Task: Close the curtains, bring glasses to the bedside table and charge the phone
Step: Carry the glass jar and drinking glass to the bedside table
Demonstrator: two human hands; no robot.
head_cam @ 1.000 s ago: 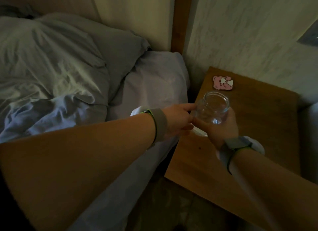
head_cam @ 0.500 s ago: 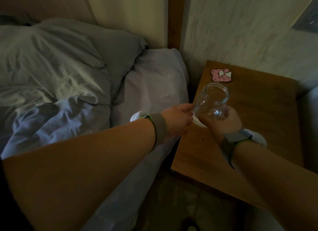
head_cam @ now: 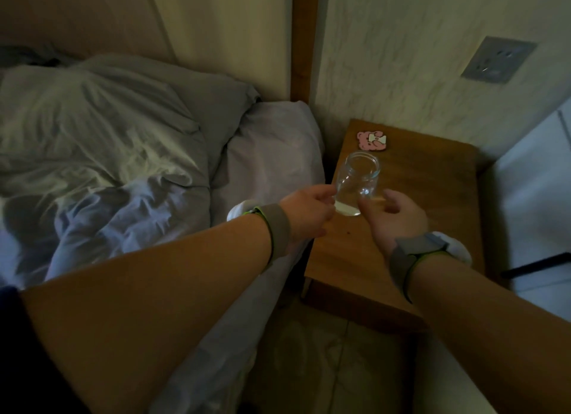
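A clear, empty glass jar stands upright on a white coaster near the left edge of the wooden bedside table. My left hand reaches over the bed's edge, its thumb and fingers pinched at the coaster's left rim against the jar's base. My right hand hovers just right of the jar with its fingers spread, holding nothing. Both wrists wear grey bands. No phone or curtain is in view.
A pink bear-shaped pad lies at the table's back left. A grey wall socket sits above the table on the right. The bed with grey pillows is on the left, and a white cabinet on the right.
The jar went from being held above the table in my right hand to standing on the table. My right hand has let go and opened. The view pulled back and up.
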